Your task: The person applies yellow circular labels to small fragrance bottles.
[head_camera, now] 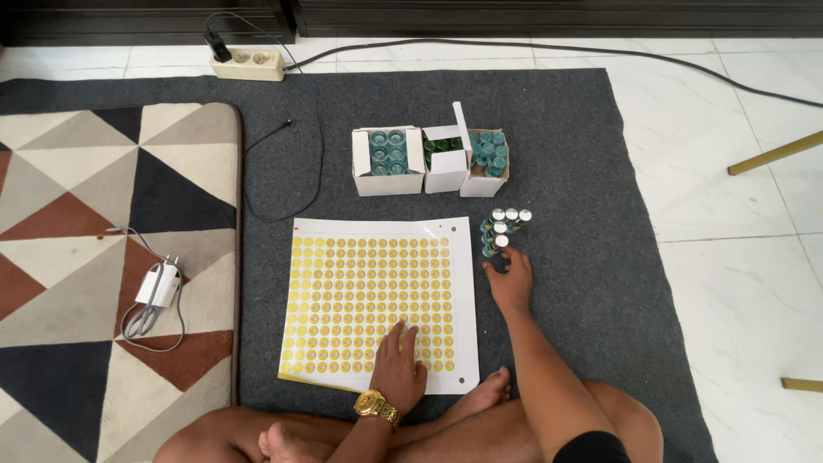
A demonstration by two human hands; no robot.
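— Where's the sticker sheet (377, 296)?
— Flat on the grey mat (566, 154), right in front of the crossed legs. The left hand (399, 369) presses on its near edge with fingers spread flat, holding nothing.
— And the right hand (510, 279)?
— At three o'clock off the sheet, fingers curled loosely at the nearest of the small capped vials (501, 227); whether it grips one I cannot tell.
— How would they handle?
— The vials look light, smooth, probably breakable, best pinched at the body below the cap. The sheet is thin and floppy.
— Beyond?
— Three open cartons of vials (429, 159) at twelve o'clock, a power strip (249, 64) at eleven, a charger (159, 287) at nine.
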